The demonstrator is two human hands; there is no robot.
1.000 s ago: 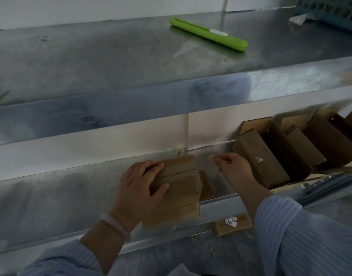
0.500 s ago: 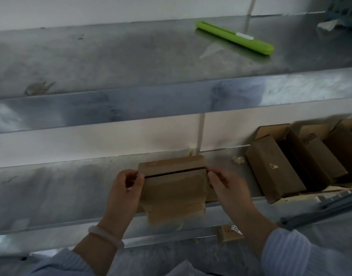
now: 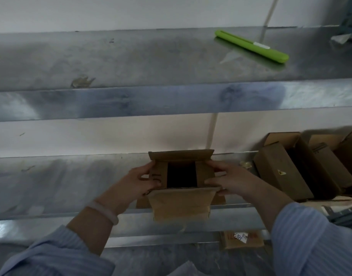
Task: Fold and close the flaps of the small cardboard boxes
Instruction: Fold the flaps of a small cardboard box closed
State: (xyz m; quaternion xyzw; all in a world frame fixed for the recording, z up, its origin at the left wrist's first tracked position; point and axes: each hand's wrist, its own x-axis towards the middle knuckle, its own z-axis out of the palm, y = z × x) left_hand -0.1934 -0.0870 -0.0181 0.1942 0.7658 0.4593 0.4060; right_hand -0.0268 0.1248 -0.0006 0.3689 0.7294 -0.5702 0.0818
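Steel shelving runs before me; on its lower shelf [image 3: 51,182] sits the small cardboard box [image 3: 181,188], mouth open. My left hand [image 3: 139,181] and right hand [image 3: 234,181] press its side flaps inward, fingers curled on cardboard (long flaps unfolded). Uneven pressure could spring one flap back.

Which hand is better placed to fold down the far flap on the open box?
Probably the right hand. Its fingers reach up to the far flap at the corner of the cardboard box, while the left hand sits lower, pinching the left side flap. The margin is small; both hands hold the box.
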